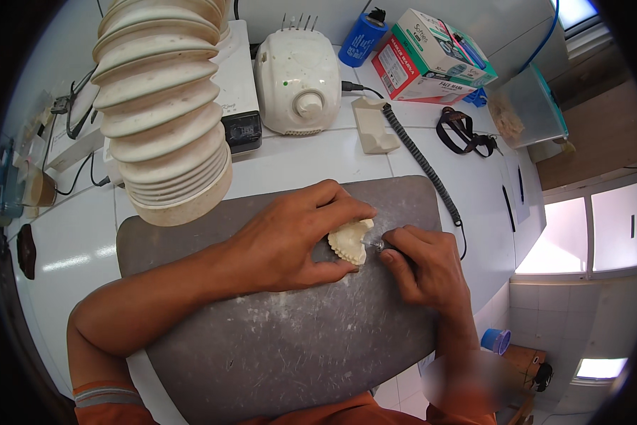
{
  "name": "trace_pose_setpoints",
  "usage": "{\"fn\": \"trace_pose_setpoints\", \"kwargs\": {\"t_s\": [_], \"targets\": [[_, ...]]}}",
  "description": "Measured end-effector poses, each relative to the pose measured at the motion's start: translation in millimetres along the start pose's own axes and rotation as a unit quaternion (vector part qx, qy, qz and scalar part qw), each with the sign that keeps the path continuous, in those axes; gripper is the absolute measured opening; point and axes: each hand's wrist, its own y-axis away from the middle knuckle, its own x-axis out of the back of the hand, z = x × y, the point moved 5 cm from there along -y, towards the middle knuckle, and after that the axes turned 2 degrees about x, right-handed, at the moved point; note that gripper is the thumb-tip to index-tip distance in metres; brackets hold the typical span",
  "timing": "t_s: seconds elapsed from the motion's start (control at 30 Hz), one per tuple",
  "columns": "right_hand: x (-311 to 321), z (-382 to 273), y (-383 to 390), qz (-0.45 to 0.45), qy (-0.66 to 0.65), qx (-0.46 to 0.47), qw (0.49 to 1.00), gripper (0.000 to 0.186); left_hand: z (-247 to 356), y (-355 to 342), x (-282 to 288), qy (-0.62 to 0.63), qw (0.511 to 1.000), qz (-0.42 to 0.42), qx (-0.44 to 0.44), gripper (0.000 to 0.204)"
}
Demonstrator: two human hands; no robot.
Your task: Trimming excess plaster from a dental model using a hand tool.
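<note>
A cream-coloured dental cast with a row of teeth along its curved edge is held over the grey board. My left hand grips it between the thumb below and the fingers above. From the right, my right hand is closed around a dental handpiece, most of which the fingers hide. Its slim metal tip reaches to the inner side of the cast and seems to touch it. The grey board, scratched and dusted with pale powder, lies beneath both hands.
A ribbed suction hose hangs at the upper left. Behind the board stand a white control unit with a knob, a blue canister and stacked boxes. A coiled black cord runs past a cream rest toward my right hand.
</note>
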Motion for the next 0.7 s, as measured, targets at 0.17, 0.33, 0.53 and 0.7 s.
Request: {"fn": "trace_pose_setpoints", "kwargs": {"t_s": [0.17,0.33,0.53,0.7], "targets": [[0.0,0.4,-0.8,0.004,-0.007,0.007,1.0,0.014,-0.6,-0.2,-0.1,0.002,1.0,-0.001,0.006,0.074],[-1.4,0.7,-0.4,0.015,-0.016,0.013,1.0,0.014,-0.5,-0.2,1.4,0.001,1.0,0.0,0.004,0.074],[-2.7,-2.2,0.3,0.014,0.014,0.001,1.0,0.015,-0.6,0.0,0.6,0.004,1.0,0.001,0.002,0.075],[0.4,-0.7,0.0,-0.005,0.012,0.007,1.0,0.015,-1.2,0.1,-0.2,0.01,1.0,0.0,-0.001,0.075]]}}
